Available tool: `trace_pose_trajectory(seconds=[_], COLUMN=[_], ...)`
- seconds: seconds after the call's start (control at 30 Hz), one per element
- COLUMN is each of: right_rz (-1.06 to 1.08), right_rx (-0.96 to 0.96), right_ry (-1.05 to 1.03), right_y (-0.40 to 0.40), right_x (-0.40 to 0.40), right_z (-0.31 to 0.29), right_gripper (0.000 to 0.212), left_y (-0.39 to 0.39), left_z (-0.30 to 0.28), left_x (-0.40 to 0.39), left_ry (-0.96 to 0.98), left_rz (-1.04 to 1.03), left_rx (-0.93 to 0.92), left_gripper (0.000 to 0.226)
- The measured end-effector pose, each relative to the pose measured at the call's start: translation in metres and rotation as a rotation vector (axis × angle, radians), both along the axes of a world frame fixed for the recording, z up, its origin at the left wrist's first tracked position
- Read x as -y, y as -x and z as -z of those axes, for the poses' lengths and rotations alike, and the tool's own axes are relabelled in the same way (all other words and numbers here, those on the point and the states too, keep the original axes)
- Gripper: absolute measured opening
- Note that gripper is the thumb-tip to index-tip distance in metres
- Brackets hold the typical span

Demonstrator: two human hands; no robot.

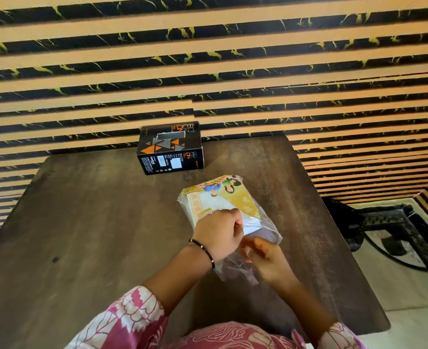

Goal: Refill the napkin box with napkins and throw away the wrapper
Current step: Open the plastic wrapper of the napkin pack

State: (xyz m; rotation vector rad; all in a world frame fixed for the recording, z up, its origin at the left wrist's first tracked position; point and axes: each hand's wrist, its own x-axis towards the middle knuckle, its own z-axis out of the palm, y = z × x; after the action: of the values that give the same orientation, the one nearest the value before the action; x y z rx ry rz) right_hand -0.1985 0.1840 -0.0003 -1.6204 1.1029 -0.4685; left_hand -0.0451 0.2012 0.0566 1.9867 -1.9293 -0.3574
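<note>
A black napkin box [170,147] with orange and grey triangles stands at the far edge of the dark wooden table [87,222], its top slot facing up. Nearer to me lies a pack of napkins [218,197] in a clear plastic wrapper [265,230] with a yellow printed label. My left hand [216,234] is closed on the wrapper at the pack's near end, over the white napkins. My right hand [265,260] pinches the loose clear plastic just below it. The napkins sit inside the wrapper.
A wall of orange and black marbled stripes [208,59] rises right behind the table. To the right, below the table edge, stands black ornate metal furniture [394,230] on a pale floor. The table's right edge runs close to my right arm.
</note>
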Motion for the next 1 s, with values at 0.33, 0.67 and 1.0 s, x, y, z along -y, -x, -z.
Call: trace_pose_trajectory(seconds=[0.33, 0.67, 1.0], right_rz=[0.507, 0.529, 0.222], right_rx=[0.488, 0.461, 0.127], right_ry=[-1.043, -1.007, -0.343], right_y=[-0.020, -0.019, -0.023], right_x=[0.011, 0.012, 0.010], right_z=[-0.015, 0.001, 0.011], right_gripper=[0.028, 0.033, 0.017], left_y=[0.003, -0.062, -0.052], left_z=[-0.026, 0.040, 0.060], left_x=[-0.004, 0.052, 0.029], left_ry=[-0.023, -0.391, -0.393], left_rz=[0.085, -0.288, -0.279], left_rx=[-0.264, 0.001, 0.160], left_gripper=[0.007, 0.055, 0.063])
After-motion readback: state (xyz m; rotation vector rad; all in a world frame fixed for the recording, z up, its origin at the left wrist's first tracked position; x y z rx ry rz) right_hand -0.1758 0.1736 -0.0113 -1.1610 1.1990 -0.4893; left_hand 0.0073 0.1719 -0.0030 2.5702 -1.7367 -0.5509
